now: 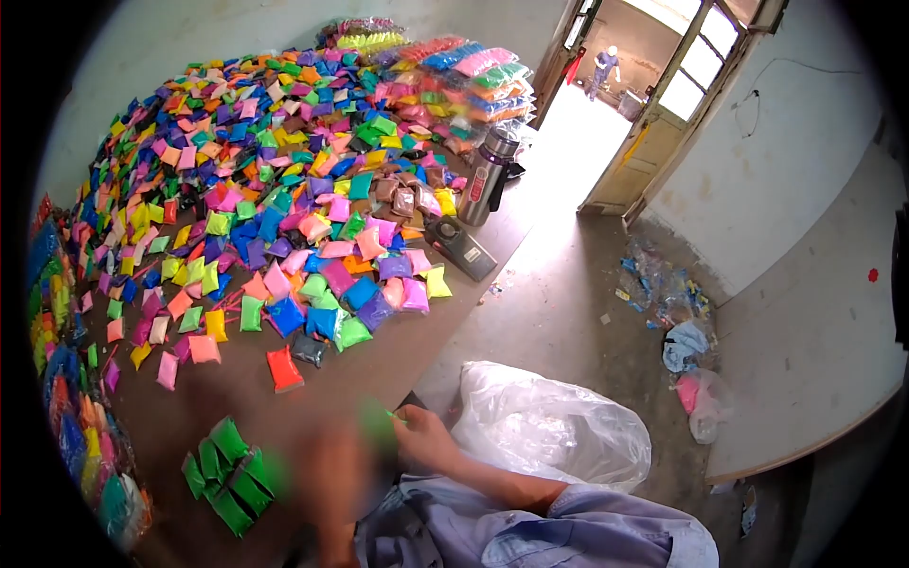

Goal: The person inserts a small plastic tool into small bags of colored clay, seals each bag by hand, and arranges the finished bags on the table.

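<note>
My right hand [423, 441] is closed at the table's near edge, its fingers pinching a green packet [379, 423] that is mostly smeared by motion. Just to its left, my left hand [331, 478] is blurred, so its fingers cannot be made out. Another green smear shows beside the left hand. A group of green packets [227, 473] lies close together on the brown table [417, 350], left of my left hand. A red packet [284, 369] and a dark grey packet [308, 349] lie farther up the table.
A big heap of small coloured packets [275, 180] covers the table's far side, with stacked bags [488, 80] behind. A steel flask [488, 180] and a dark device [461, 248] stand near the right edge. A clear plastic bag [559, 431] is beside me. A person [606, 71] is outside the doorway.
</note>
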The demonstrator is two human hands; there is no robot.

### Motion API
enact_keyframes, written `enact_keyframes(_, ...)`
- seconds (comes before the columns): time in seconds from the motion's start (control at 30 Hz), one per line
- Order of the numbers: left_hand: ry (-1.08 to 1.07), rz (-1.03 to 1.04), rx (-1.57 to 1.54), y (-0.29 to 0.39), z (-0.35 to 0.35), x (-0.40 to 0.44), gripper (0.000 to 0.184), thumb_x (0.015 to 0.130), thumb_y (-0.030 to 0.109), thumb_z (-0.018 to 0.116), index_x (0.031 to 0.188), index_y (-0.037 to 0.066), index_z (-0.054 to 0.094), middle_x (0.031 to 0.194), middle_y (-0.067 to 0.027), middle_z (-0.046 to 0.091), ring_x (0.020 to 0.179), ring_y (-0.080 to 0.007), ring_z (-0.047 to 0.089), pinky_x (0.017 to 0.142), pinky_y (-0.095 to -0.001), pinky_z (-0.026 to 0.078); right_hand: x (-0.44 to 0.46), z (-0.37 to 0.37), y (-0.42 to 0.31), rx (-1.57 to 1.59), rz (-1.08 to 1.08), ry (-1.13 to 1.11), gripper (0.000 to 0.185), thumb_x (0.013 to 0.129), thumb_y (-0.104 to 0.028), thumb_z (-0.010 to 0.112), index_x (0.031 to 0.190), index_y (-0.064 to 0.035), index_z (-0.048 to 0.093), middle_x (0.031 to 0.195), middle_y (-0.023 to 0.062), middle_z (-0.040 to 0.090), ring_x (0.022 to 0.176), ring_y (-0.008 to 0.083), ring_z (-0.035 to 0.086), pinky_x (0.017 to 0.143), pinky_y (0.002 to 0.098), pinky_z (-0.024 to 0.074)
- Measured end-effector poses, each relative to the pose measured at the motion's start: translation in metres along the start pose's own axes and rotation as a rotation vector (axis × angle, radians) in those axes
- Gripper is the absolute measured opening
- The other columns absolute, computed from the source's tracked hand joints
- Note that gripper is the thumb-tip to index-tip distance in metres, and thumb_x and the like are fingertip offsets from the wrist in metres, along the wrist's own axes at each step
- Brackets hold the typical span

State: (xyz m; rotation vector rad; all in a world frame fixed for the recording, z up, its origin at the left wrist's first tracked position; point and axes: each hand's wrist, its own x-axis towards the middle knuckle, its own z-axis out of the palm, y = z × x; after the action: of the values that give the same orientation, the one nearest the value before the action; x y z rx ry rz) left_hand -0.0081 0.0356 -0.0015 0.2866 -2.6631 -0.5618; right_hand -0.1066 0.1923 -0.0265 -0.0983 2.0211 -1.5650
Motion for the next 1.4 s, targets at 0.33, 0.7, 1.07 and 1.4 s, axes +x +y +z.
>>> enact_keyframes(0.33,0.102,-0.141,-0.159,-0.008,0.0,0.008,0.014,0.09,0.012,0.072,0.083,0.003,0.065,0.081,-0.0164,0.066,0.074,-0.0389,0.064,0.067,-0.0493,0.049,-0.005,-0.008,-0.007,-0.03,-0.101,-0.037,0.036,0.1,-0.033,0.067,0.101,0.003,0.068,0.075,0.0063,0.067,0.068,0.0115,0.063,0.061,0.0312,0.0499)
enact_keyframes(0.7,0.245,-0.417,-0.549,-0.006,0.022,0.0,0.011,0.093,0.009,0.072,0.088,0.0,0.068,0.063,-0.0091,0.057,0.055,-0.0155,0.052,0.053,-0.0337,0.043,0.006,-0.001,-0.028,-0.255,-0.386,0.063,0.029,0.098,-0.029,0.069,0.118,-0.0091,0.067,0.079,0.0141,0.068,0.066,0.027,0.067,0.06,0.0397,0.0497)
enact_keyframes(1.07,0.098,-0.379,-0.342,0.004,0.025,0.005,0.006,0.09,0.007,0.074,0.089,0.004,0.069,0.079,-0.0113,0.066,0.064,-0.0294,0.063,0.059,-0.0396,0.049,0.008,-0.005,-0.006,-0.509,-0.623,0.072,0.035,0.092,-0.026,0.076,0.122,-0.0128,0.066,0.107,0.015,0.072,0.08,0.035,0.072,0.063,0.0449,0.0554)
enact_keyframes(1.4,0.037,-0.302,-0.263,-0.003,0.026,0.01,0.008,0.09,0.005,0.074,0.088,0.004,0.066,0.076,-0.0127,0.065,0.065,-0.0303,0.065,0.057,-0.0395,0.049,0.012,-0.033,-0.029,-0.571,-1.034,-0.066,0.047,0.082,-0.02,0.077,0.127,-0.0103,0.067,0.126,0.0139,0.062,0.118,0.0342,0.06,0.095,0.043,0.0538)
